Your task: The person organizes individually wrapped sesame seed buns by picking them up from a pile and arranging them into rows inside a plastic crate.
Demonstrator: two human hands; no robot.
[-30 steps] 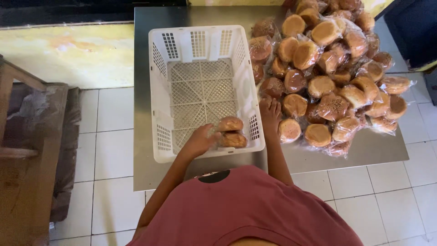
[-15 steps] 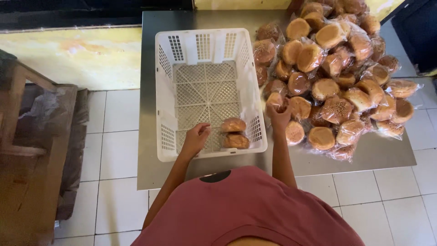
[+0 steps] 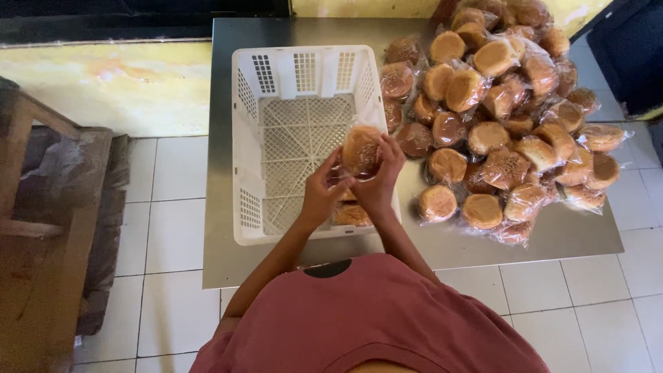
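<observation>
Both my hands hold one round brown bun in a clear wrapper (image 3: 361, 148) above the near right corner of a white plastic crate (image 3: 250, 141). My left hand (image 3: 322, 193) grips its left side and my right hand (image 3: 382, 181) grips its right side. Beneath my hands, wrapped buns (image 3: 351, 215) lie on the crate's floor at that corner, partly hidden. To the right, a large heap of wrapped buns (image 3: 498, 117) covers the steel table (image 3: 221, 255).
A wooden bench or frame (image 3: 41, 228) with crumpled plastic stands on the white tiled floor at the left. A pale yellow wall or slab (image 3: 117, 83) lies behind it. A dark object (image 3: 632, 55) sits past the table's right end.
My right hand has taken a wrapped bun from the heap and brought it left over the crate. My left hand has risen from the buns in the crate to grip it too.
</observation>
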